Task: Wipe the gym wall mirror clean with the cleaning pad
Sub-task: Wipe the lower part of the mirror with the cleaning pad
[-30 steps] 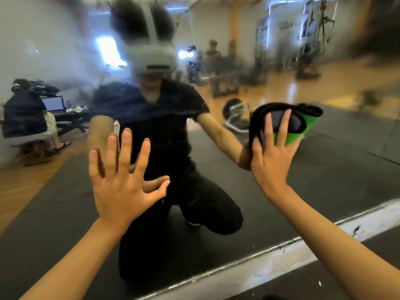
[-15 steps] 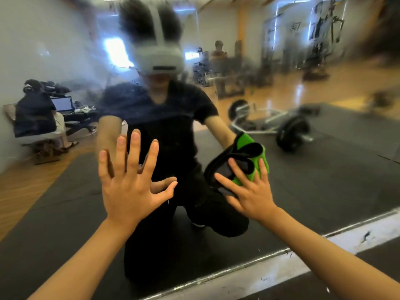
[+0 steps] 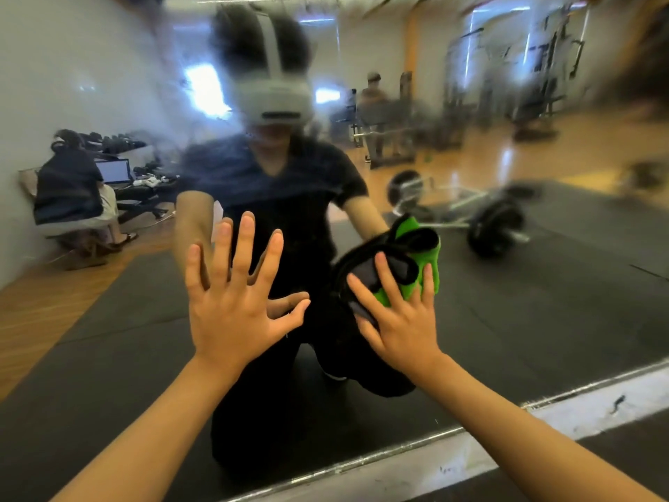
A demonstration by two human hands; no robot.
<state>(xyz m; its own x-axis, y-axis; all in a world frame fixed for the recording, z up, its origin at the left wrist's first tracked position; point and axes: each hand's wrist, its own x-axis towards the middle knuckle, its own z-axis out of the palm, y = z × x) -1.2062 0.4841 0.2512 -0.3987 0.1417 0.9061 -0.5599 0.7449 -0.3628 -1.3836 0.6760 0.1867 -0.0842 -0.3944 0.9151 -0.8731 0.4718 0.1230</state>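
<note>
Head view: vs 0.5 s ago, right hand (image 3: 402,322) w/ cleaning pad (image 3: 392,264) sits at about the same spot low on the mirror (image 3: 543,284); 1 s ago it was higher and further right. Left hand (image 3: 235,302) unchanged: fingers spread, flat on glass, holding nothing. Right hand's fingers straight, pressing pad to glass; pad under fingertips, green/black part sticking out above them.

Left hand (image 3: 235,313) flat on mirror (image 3: 543,302), right hand (image 3: 402,320) pressing cleaning pad (image 3: 391,266)
</note>
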